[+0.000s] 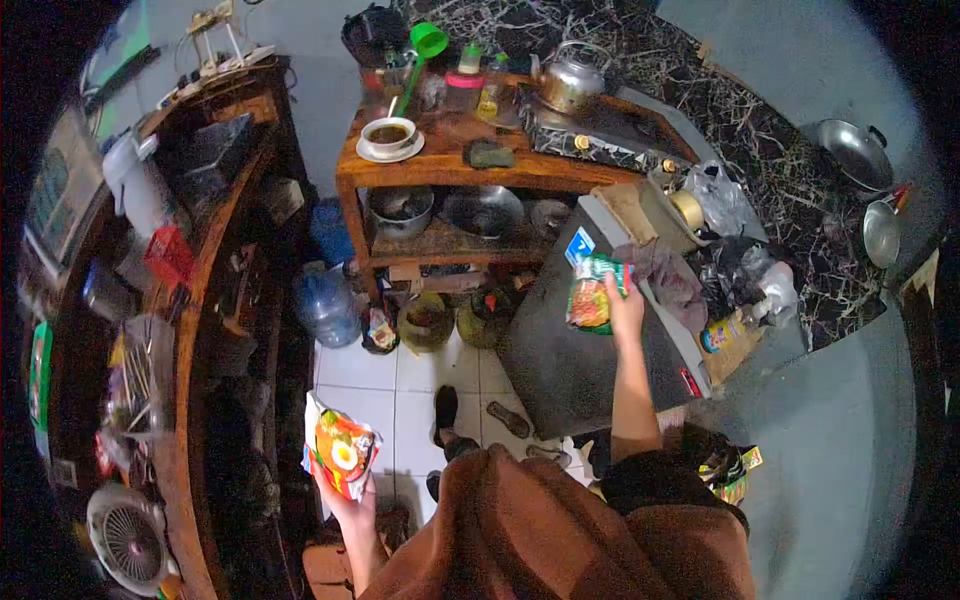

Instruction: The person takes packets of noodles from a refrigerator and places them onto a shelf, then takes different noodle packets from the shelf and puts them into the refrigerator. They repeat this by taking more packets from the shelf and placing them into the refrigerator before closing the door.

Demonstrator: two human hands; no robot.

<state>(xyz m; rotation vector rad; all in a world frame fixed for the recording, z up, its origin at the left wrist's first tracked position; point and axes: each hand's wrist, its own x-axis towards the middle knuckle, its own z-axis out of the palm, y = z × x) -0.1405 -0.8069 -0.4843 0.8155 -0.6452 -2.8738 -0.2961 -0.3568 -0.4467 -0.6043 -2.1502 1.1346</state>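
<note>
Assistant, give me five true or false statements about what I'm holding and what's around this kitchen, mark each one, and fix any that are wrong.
1. The left hand holds a packet with a pictured egg. True.
2. The right hand is empty. False: its grip is on a green-edged packet.
3. The kettle stands on the stove. True.
4. The white bowl sits on the stove. False: it is on a saucer on the wooden table.
5. A fan shows at the picture's lower left. True.
</note>
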